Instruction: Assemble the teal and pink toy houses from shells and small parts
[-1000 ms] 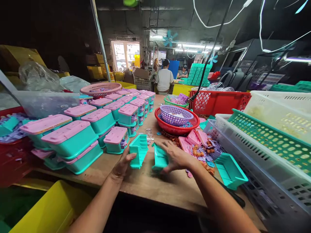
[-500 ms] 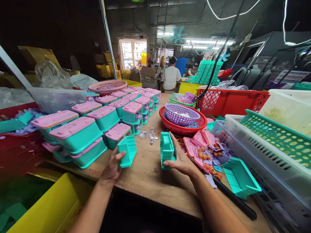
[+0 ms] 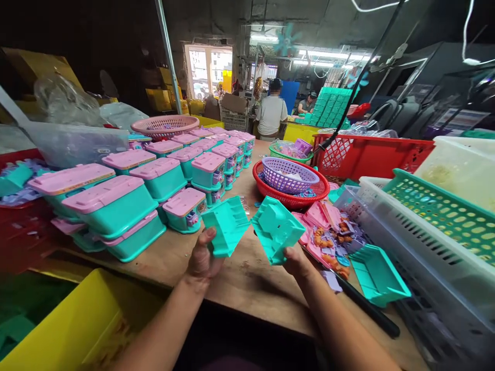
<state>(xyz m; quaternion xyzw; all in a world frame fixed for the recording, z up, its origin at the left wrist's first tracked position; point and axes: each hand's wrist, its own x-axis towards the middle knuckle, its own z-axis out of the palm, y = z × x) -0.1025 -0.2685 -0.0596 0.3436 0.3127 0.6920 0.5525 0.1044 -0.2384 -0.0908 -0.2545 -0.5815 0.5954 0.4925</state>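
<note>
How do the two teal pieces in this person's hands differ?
The left teal piece is in the left hand, while the right teal piece is in the right hand.

The left teal piece shows broad, smooth faces with ridges toward one edge; the right teal piece shows raised, blocky shapes and a small dark hole.

Both share the same teal colour and look similar in size.
</note>
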